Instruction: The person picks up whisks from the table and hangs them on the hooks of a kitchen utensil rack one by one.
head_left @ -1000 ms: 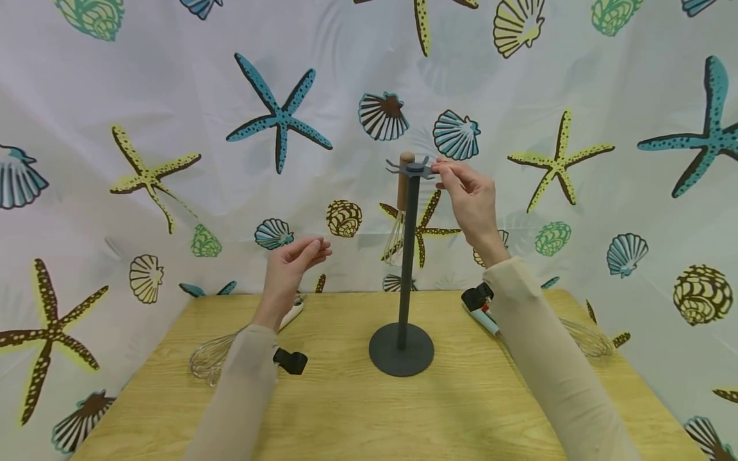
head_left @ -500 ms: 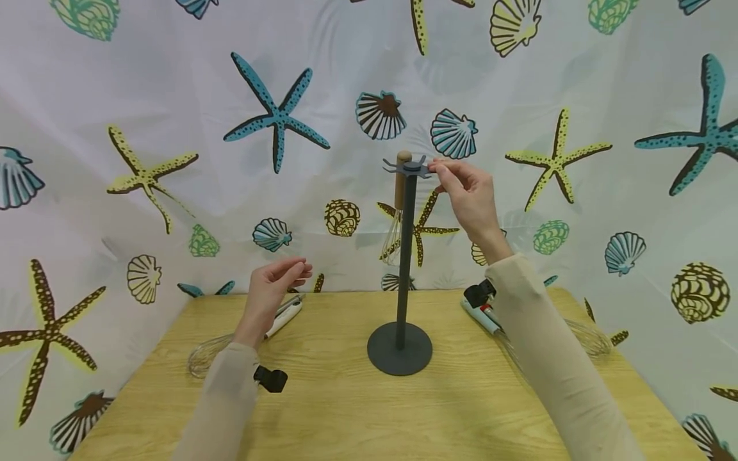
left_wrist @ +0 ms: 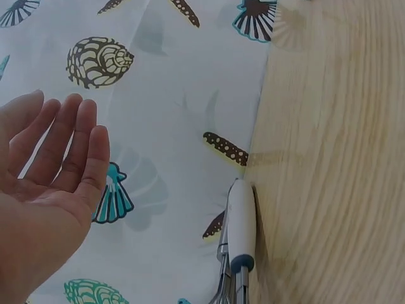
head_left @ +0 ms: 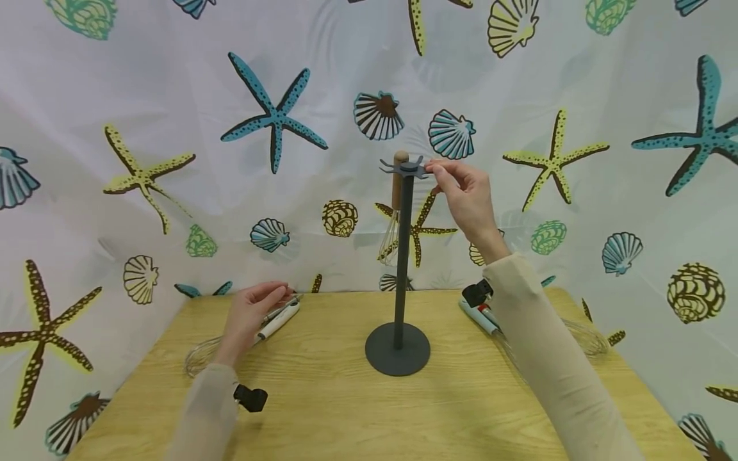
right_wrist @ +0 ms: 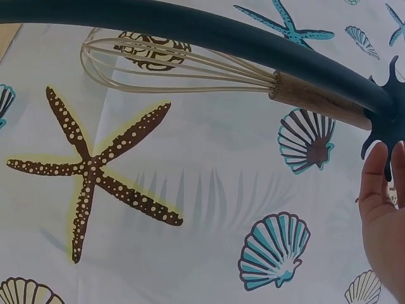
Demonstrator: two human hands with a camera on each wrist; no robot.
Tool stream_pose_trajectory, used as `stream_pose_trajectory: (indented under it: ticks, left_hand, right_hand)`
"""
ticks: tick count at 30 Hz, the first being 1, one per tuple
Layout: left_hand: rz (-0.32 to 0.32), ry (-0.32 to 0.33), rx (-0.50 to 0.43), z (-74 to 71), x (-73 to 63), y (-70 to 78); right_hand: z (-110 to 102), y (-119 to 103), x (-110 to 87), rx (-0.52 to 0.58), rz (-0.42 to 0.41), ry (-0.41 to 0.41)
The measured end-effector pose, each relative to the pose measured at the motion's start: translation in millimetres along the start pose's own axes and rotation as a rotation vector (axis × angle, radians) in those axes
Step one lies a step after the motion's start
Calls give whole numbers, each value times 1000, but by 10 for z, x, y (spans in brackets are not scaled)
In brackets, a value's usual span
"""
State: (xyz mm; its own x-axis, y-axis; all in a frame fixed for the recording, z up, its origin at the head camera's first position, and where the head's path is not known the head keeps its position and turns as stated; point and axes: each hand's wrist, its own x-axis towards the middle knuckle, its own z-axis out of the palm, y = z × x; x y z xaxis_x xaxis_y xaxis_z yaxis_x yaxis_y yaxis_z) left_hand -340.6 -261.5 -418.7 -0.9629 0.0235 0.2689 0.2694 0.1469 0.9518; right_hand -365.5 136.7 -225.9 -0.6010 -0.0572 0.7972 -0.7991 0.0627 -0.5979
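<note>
A dark grey utensil stand (head_left: 401, 275) with a ring of curved hooks on top stands upright on a wooden table. From a hook at its far side hangs a whisk (right_wrist: 310, 95) with a wooden handle, wires down. My right hand (head_left: 469, 195) pinches a hook on the right of the stand's top between thumb and fingers. My left hand (head_left: 250, 317) is at the left, fingers loosely bent with nothing held, over a white-handled whisk (head_left: 282, 318). In the left wrist view, that whisk's white handle (left_wrist: 242, 218) lies against a slimmer metal handle (left_wrist: 223, 244).
At the right of the wooden table (head_left: 340, 410) lie a whisk with a light blue handle (head_left: 477, 315) and another whisk's wire loops (head_left: 588, 336), both partly behind my right forearm. A white cloth (head_left: 323, 38) printed with shells and starfish hangs behind and at the sides.
My left hand has moved down and left, away from the stand and toward the white-handled whisk. The right hand stays at the hook, and the hanging whisk keeps its place.
</note>
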Motion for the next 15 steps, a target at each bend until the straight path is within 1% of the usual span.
stream_pose_trajectory:
  ticks: [2, 6, 8, 12, 15]
  left_hand:
    - [-29, 12, 25, -61, -17, -47]
    - [-86, 24, 109, -146, -67, -129]
    - [-97, 26, 161, -183, -92, -164]
    - [-92, 21, 270, -263, -136, -234]
    - [-99, 7, 328, -330, -159, -290]
  right_hand:
    - [6, -2, 2, -1, 1, -2]
    - [18, -8, 5, 0, 11, 7]
    - [19, -3, 11, 4, 14, 11]
    - [16, 6, 19, 16, 11, 13]
    - [1, 15, 2, 16, 14, 11]
